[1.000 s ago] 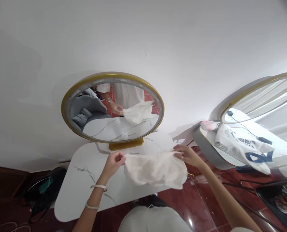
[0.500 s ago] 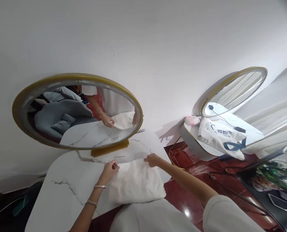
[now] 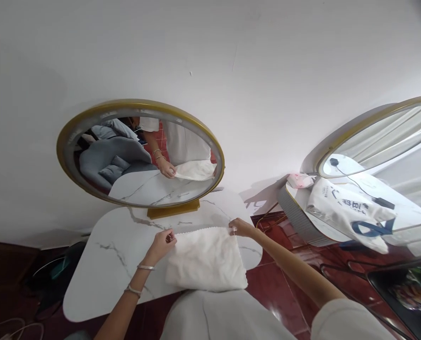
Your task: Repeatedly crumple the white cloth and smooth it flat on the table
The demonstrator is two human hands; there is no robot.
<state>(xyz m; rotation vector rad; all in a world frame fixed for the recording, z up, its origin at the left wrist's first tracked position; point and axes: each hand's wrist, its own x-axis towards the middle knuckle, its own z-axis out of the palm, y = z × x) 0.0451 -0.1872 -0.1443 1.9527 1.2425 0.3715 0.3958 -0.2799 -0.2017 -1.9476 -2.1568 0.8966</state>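
White marble-veined tabletop (image 3: 100, 278) fills lower centre; bare surface left of the cloth, right edge drops to red floor. Round gold-framed mirror (image 3: 139, 153) stands at its far edge. White folded towel (image 3: 205, 259) lies flat near the front edge. Left hand (image 3: 163, 242) pinches its upper-left corner, right hand (image 3: 241, 228) pinches the upper-right.

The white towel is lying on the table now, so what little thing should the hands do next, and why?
Probably fold it in half. The white towel lies spread flat on the marble table, and the left hand and right hand each pinch a far corner, so drawing those corners toward the near edge seems the natural next step.
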